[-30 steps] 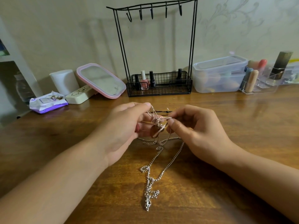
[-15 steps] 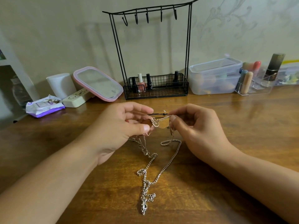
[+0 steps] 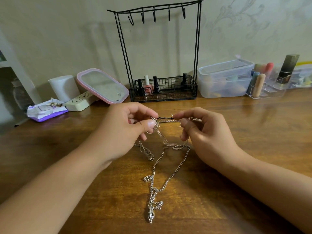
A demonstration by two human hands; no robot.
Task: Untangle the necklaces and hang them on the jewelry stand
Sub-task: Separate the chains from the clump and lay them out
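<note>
Here we hold the tangled necklaces (image 3: 166, 150) just above the table (image 3: 236, 149), our left hand (image 3: 125, 130) and right hand (image 3: 205, 132) each pinching an end of a short taut stretch. The loose chain trails toward us over the wood. Behind stands the stand (image 3: 162, 53), hooks bare.

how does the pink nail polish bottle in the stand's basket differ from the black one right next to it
The pink nail polish bottle has a white cap and a pale pink body; the black bottle beside it is dark all over, cap included. The pink one looks a little wider; the black one looks slimmer. Both stand upright at the left end of the jewelry stand, inside its wire basket.
</note>
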